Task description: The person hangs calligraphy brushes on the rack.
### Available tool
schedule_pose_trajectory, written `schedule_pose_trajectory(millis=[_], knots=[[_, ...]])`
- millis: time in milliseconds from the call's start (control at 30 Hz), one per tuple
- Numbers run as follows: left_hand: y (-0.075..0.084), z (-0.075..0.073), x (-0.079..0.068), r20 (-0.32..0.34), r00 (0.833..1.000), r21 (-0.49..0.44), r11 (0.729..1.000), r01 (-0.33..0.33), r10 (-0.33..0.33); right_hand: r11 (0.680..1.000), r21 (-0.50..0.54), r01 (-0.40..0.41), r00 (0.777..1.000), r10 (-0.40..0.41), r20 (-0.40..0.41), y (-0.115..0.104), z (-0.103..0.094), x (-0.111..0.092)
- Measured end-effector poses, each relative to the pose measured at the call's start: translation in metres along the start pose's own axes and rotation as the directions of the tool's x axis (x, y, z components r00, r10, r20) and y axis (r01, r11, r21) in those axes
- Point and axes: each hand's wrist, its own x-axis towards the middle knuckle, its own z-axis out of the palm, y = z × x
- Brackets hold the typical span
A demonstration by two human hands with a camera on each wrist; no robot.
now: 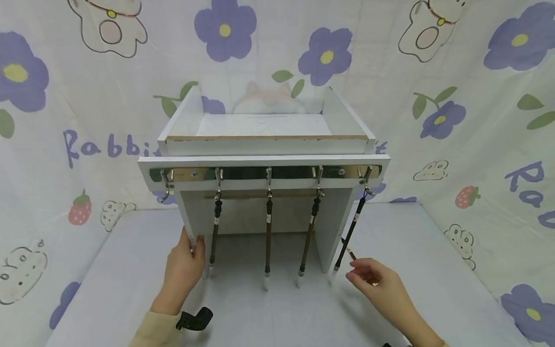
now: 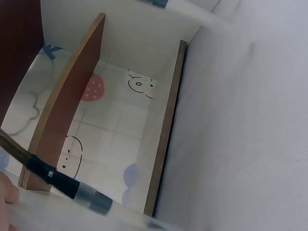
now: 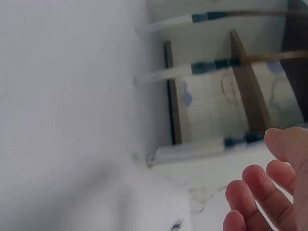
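Observation:
Several calligraphy brushes (image 1: 268,231) hang tip down from hooks on the front rail of a white shelf unit (image 1: 264,147). My left hand (image 1: 184,262) grips the unit's left side panel, thumb in front. Beside it hangs the leftmost brush (image 2: 53,175). The rightmost brush (image 1: 350,231) slants, its lower end toward the left. My right hand (image 1: 377,282) is just right of its white tip, fingers loosely bent and nothing seen between them in the right wrist view. A short brown stick-like piece (image 1: 351,253) shows near its fingertips; I cannot tell what it is.
The leftmost hook (image 1: 165,185) carries no brush. A walled tray top (image 1: 264,125) sits above the rail. The unit stands on a white-covered table (image 1: 269,318), before a patterned cloth (image 1: 269,48). A black strap mount (image 1: 195,319) is on the left wrist.

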Motion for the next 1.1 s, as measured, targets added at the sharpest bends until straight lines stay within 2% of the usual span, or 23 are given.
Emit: schedule_pose_trajectory(millis=[167, 400, 500, 633, 900, 1000, 1100], knots=[[0.000, 0.000, 0.001, 0.003, 1.000, 0.008, 1.000, 0.015, -0.015, 0.981, 0.046, -0.187, 0.982, 0.186, 0.021, 0.023, -0.006, 0.003], [0.002, 0.000, 0.001, -0.004, 1.000, -0.002, 1.000, 0.011, -0.011, 0.923, 0.067, -0.379, 0.925, 0.376, 0.052, 0.042, -0.012, 0.007], [0.002, 0.000, 0.000, -0.003, 1.000, 0.001, 1.000, 0.011, -0.011, 0.904, 0.081, -0.420, 0.907, 0.416, 0.064, 0.046, -0.012, 0.008], [0.002, 0.000, -0.001, -0.013, 1.000, 0.000, 1.000, 0.005, -0.005, 0.892, 0.096, -0.441, 0.897, 0.434, 0.086, 0.051, -0.013, 0.008], [0.001, 0.000, 0.000, -0.016, 1.000, 0.003, 1.000, -0.003, 0.003, 0.855, 0.134, -0.501, 0.866, 0.493, 0.085, 0.075, -0.013, 0.007], [0.001, 0.000, 0.000, -0.015, 1.000, 0.004, 1.000, 0.004, -0.004, 0.841, 0.127, -0.526, 0.851, 0.516, 0.102, 0.083, -0.014, 0.007], [0.001, 0.001, 0.000, -0.009, 1.000, -0.002, 1.000, 0.004, -0.004, 0.840, 0.091, -0.534, 0.844, 0.524, 0.113, 0.088, -0.014, 0.007]])
